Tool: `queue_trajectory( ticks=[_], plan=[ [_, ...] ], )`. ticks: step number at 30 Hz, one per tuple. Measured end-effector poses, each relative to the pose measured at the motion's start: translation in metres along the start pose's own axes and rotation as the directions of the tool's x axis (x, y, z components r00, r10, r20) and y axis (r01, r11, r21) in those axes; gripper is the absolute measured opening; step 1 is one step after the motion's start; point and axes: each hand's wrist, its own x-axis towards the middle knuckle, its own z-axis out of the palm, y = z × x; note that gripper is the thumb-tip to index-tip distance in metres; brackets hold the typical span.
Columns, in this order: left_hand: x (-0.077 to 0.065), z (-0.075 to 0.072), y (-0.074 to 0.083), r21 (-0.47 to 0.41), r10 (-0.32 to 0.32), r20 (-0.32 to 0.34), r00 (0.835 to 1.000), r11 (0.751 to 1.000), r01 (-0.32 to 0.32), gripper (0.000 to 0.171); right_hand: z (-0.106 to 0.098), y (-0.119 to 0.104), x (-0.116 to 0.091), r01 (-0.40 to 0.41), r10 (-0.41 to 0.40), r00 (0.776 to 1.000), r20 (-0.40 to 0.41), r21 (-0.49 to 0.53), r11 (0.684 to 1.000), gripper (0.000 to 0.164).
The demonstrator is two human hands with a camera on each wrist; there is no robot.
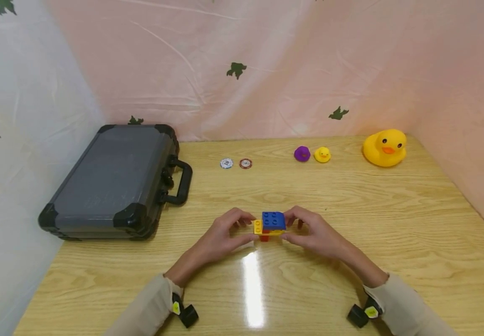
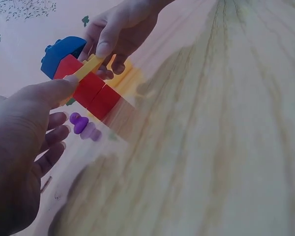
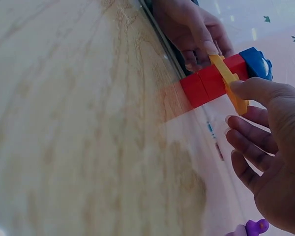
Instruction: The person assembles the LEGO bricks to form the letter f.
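A small stack of toy building bricks stands upright on the table between both hands. Its top is a blue curved-edge brick with round studs. Under that are red bricks, and a thin yellow brick crosses the stack, sticking out on both sides. My left hand pinches the left end of the yellow brick, thumb toward me. At the opposite end, my right hand pinches the same yellow brick. The other fingers of each hand are loosely bent, off the bricks. Fingertips behind the stack are partly hidden.
A grey hard case with a black handle lies at the left. Toward the back are two poker chips, a small purple duck, a small yellow duck and a big yellow duck. A cloth backdrop borders the table.
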Motion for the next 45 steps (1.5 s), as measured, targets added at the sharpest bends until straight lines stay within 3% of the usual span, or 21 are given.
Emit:
queue_trajectory(
  ticks=[13, 27, 39, 45],
  plan=[
    [0.008, 0.003, -0.001, 0.035, -0.028, -0.055, 0.998, 0.999, 0.03, 0.028, 0.001, 0.002, 0.009, -0.048, 0.05, 0.998, -0.037, 0.056, 0.997, 0.014],
    [0.019, 0.004, -0.002, 0.018, -0.128, -0.065, 0.99, 0.991, 0.13, 0.023, 0.003, 0.006, 0.02, -0.19, 0.193, 0.979, -0.06, 0.06, 0.98, 0.019],
    [0.033, 0.005, -0.004, -0.032, -0.257, -0.091, 0.962, 0.966, 0.255, 0.018, 0.004, 0.011, 0.034, -0.269, 0.274, 0.959, -0.067, 0.079, 0.96, 0.022],
    [0.039, 0.006, -0.009, -0.031, -0.259, -0.112, 0.959, 0.966, 0.257, 0.014, 0.006, 0.011, 0.04, -0.291, 0.296, 0.951, -0.093, 0.06, 0.955, 0.023]
  ],
)
